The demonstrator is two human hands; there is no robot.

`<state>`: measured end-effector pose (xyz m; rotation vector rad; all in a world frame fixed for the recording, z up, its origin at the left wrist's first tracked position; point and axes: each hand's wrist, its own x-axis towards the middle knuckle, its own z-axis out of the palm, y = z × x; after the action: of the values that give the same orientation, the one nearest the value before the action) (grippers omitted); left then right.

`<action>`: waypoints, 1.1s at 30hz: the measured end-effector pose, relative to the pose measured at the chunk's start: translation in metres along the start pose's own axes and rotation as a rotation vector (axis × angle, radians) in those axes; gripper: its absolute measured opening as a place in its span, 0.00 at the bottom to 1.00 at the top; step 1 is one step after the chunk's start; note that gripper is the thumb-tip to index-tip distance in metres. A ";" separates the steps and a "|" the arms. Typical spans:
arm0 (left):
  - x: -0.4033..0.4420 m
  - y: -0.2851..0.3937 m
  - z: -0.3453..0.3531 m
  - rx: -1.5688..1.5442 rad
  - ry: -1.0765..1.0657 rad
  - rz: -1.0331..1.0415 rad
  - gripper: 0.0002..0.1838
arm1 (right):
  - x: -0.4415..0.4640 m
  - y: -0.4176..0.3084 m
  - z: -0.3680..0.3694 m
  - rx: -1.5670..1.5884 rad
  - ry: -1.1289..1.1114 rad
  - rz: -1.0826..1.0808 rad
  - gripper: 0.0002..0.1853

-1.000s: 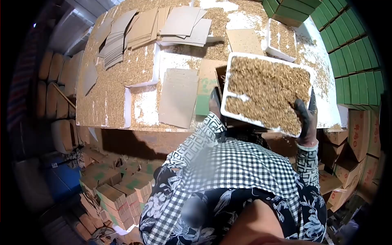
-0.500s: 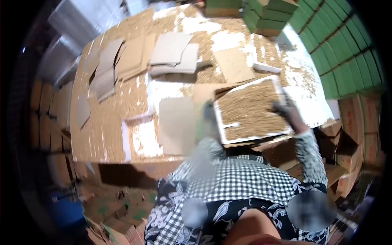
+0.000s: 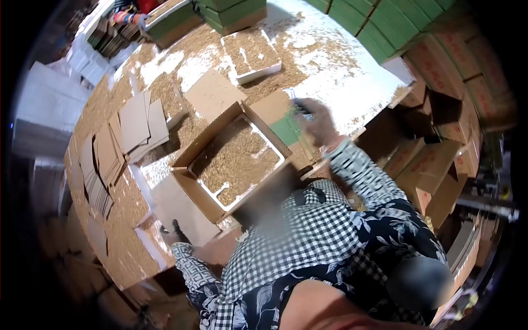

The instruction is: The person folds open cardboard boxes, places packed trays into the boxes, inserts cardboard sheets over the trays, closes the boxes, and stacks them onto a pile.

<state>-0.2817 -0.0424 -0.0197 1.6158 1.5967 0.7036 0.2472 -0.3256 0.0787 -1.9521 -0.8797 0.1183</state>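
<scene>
the shallow white plastic-looking tray (image 3: 212,194), filled with loose brown husk-like bits (image 3: 236,157), sat inside the open brown rectangular cardboard box (image 3: 198,190), below the level of its walls, with the person's body close beside it. neither hand was on the tray, so the step in hand appeared to be the changeover after seating it, with the box top uncovered.

the left hand (image 3: 176,236) lay at the near edge of the flat grey-brown cardboard sheet (image 3: 181,206), its dark-tipped thumb over the sheet; whether the fingers were clamped on it could not be told. the right hand (image 3: 317,120), blurred, was beside the green-and-brown cardboard piece (image 3: 287,130), fingers bent; whether they met or gripped anything could not be told.

as a judgement, the next move called for a sure hold on the sheet's edge and care not to tip the filled box.
</scene>
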 end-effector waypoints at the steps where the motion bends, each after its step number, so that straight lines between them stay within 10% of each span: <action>1: -0.008 0.026 -0.008 -0.010 0.060 0.080 0.25 | -0.001 0.058 -0.014 -0.055 -0.048 0.239 0.15; 6: 0.022 0.045 -0.049 0.306 0.133 0.182 0.18 | -0.011 0.186 0.003 -0.410 -0.298 0.384 0.22; 11: -0.039 0.145 0.001 0.269 0.223 0.329 0.19 | 0.040 0.164 0.050 -0.314 -0.026 0.547 0.30; 13: -0.070 0.168 0.024 0.203 0.269 0.368 0.18 | 0.073 0.156 0.067 -0.476 -0.274 0.612 0.36; 33: -0.081 0.158 0.004 -0.273 0.390 0.389 0.19 | 0.033 0.227 0.052 -0.504 -0.044 0.313 0.19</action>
<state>-0.1923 -0.1144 0.1153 1.6662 1.3698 1.4506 0.3699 -0.3310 -0.1215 -2.5614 -0.6651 0.1318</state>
